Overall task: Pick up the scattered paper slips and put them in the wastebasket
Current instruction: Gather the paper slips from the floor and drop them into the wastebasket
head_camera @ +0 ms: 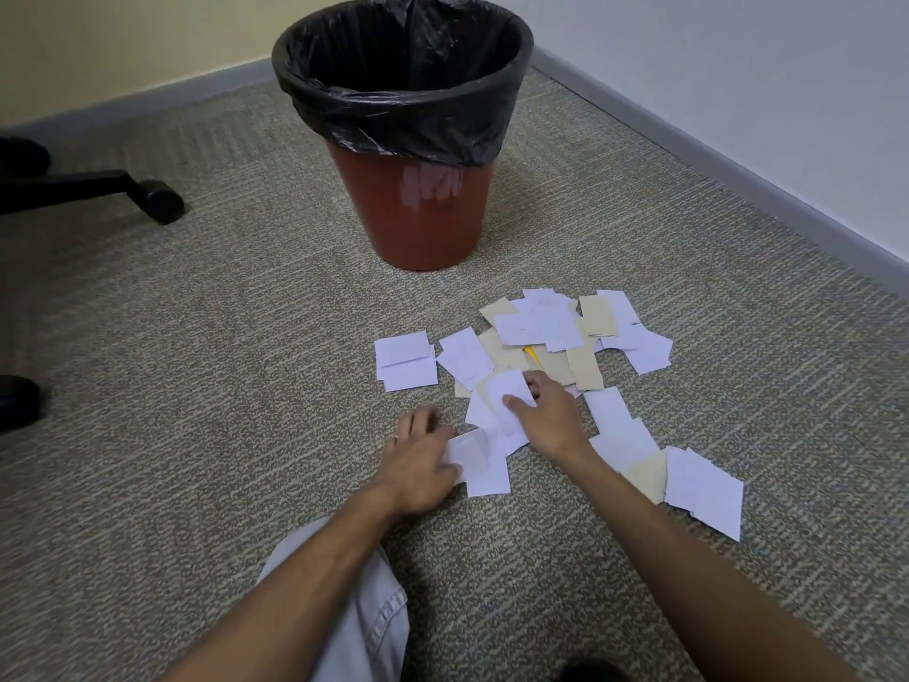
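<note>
White and tan paper slips [541, 337] lie scattered on the carpet [246, 337], most just beyond and to the right of both hands. Right hand [546, 411] has its fingers [516, 402] curled around a small bunch of white slips. Left hand [418, 460] pinches one white slip [467, 455] between thumb and fingers. Beyond the fingers stands the wastebasket [423, 214], black-lined and well apart from the slips.

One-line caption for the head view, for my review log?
Both hands, left hand and right hand, gather paper slips on carpet before a lined wastebasket.
</note>
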Tool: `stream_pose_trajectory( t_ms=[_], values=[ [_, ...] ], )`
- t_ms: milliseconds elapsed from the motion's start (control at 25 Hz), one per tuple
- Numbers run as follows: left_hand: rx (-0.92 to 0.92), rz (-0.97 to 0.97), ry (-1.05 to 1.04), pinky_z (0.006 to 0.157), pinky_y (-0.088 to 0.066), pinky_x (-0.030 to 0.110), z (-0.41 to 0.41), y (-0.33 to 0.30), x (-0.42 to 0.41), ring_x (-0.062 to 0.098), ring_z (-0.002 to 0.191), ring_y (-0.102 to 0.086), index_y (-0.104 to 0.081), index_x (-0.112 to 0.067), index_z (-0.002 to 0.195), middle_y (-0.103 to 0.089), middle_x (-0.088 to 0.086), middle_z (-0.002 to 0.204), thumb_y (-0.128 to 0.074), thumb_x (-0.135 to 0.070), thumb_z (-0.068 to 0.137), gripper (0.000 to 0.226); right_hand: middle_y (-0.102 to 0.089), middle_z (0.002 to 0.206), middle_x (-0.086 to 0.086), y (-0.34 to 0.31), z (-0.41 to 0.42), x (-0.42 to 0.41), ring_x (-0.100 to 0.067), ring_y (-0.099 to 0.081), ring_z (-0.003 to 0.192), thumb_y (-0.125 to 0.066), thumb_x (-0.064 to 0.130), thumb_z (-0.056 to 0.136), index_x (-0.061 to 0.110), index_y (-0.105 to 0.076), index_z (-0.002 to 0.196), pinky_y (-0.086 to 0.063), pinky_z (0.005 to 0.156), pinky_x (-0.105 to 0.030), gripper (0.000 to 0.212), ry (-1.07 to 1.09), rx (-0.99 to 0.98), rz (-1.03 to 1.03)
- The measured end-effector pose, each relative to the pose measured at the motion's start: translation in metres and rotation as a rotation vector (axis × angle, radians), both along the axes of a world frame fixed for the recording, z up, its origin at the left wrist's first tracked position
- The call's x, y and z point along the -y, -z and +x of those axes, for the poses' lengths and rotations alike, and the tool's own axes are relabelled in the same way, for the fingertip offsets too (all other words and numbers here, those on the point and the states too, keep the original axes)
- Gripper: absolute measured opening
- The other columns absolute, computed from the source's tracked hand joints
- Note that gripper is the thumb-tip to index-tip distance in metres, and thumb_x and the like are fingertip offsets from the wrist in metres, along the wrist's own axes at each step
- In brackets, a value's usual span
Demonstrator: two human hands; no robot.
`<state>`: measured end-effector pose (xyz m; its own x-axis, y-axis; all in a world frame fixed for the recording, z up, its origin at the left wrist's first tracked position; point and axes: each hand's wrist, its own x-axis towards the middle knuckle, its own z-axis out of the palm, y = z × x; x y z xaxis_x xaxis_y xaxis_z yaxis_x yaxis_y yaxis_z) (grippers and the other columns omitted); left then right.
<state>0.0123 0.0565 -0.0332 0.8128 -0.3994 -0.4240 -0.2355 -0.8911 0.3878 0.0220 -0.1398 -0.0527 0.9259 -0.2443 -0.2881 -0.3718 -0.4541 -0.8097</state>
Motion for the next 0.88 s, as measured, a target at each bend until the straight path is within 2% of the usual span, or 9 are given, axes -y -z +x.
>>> stream_pose_trajectory(
  t_ms=[120,200,320,480,560,640,760,840,880],
  values=[
    [0.03,-0.02,0.033,0.11,-0.031,0.041,0.0,0.002,0.002,0.026,0.133,-0.024,-0.046,-0.013,0.126,-0.024,0.006,0.144,-0.06,-0.029,0.085,0.046,-0.046,0.135,-0.008,0.0,-0.001,-0.011,-0.028,-0.051,0.121,-0.057,0.038,0.093,0.01,-0.042,0.138,-0.046,0.095,-0.041,0.055,-0.149,0.002,-0.377],
    [0.033,-0.068,0.015,0.109,-0.033,0.038,0.0,0.003,0.003,0.026,0.13,-0.03,-0.045,-0.012,0.126,-0.026,0.005,0.14,-0.063,-0.024,0.083,0.049,-0.043,0.141,-0.009,-0.002,0.002,-0.017,-0.029,-0.045,0.128,-0.06,0.041,0.09,0.01,-0.033,0.144,-0.043,0.097,-0.043,0.068,-0.161,-0.026,-0.456],
    [0.023,-0.141,-0.036,0.103,-0.037,0.032,0.0,0.002,0.004,0.023,0.122,-0.039,-0.044,-0.014,0.128,-0.03,0.003,0.131,-0.067,-0.018,0.079,0.054,-0.046,0.143,-0.008,-0.002,0.006,-0.022,-0.029,-0.044,0.131,-0.069,0.036,0.085,0.011,-0.031,0.144,-0.04,0.1,-0.043,0.074,-0.113,-0.063,-0.386],
    [-0.008,-0.172,-0.088,0.099,-0.042,0.033,0.002,0.003,0.006,0.021,0.114,-0.051,-0.047,-0.017,0.129,-0.05,0.003,0.127,-0.073,-0.016,0.072,0.063,-0.053,0.137,-0.01,-0.008,0.007,-0.019,-0.029,-0.049,0.126,-0.068,0.03,0.087,0.01,-0.046,0.136,-0.041,0.096,-0.038,0.057,-0.062,-0.082,-0.203],
    [-0.019,-0.182,-0.102,0.091,-0.047,0.033,0.003,0.003,0.006,0.022,0.107,-0.058,-0.06,-0.016,0.117,-0.063,0.003,0.117,-0.076,-0.017,0.069,0.051,-0.051,0.139,-0.014,-0.009,0.007,-0.016,-0.032,-0.046,0.129,-0.06,0.028,0.093,0.004,-0.047,0.136,-0.038,0.1,-0.04,0.051,-0.076,-0.097,-0.12],
    [-0.026,-0.149,-0.079,0.082,-0.049,0.033,0.003,0.0,0.005,0.022,0.097,-0.061,-0.069,-0.014,0.099,-0.068,0.004,0.103,-0.077,-0.021,0.07,0.032,-0.055,0.133,-0.014,-0.008,0.006,-0.011,-0.032,-0.048,0.126,-0.055,0.027,0.096,0.005,-0.05,0.132,-0.039,0.101,-0.042,0.043,-0.077,-0.095,-0.043],
    [-0.066,-0.144,-0.111,0.073,-0.049,0.033,0.004,-0.002,0.001,0.021,0.084,-0.062,-0.068,-0.013,0.08,-0.069,0.003,0.088,-0.078,-0.025,0.071,0.018,-0.056,0.115,-0.003,-0.011,0.002,0.0,-0.022,-0.053,0.113,-0.055,0.028,0.096,0.006,-0.056,0.121,-0.042,0.096,-0.04,0.033,-0.04,-0.079,0.036],
    [-0.073,-0.19,-0.158,0.065,-0.045,0.031,0.006,-0.004,-0.001,0.019,0.075,-0.06,-0.066,-0.016,0.072,-0.066,0.002,0.078,-0.078,-0.024,0.073,0.014,-0.058,0.114,-0.006,-0.016,-0.001,0.01,-0.022,-0.054,0.108,-0.058,0.031,0.094,0.008,-0.058,0.113,-0.043,0.09,-0.036,0.03,-0.011,-0.056,0.056],
    [-0.077,-0.234,-0.195,0.061,-0.041,0.03,0.007,-0.005,-0.003,0.017,0.072,-0.058,-0.067,-0.017,0.072,-0.064,0.0,0.074,-0.077,-0.023,0.074,0.011,-0.062,0.112,-0.01,-0.018,-0.002,0.015,-0.024,-0.058,0.102,-0.06,0.03,0.093,0.003,-0.06,0.109,-0.043,0.084,-0.035,0.031,0.002,-0.02,0.061]
  ],
)
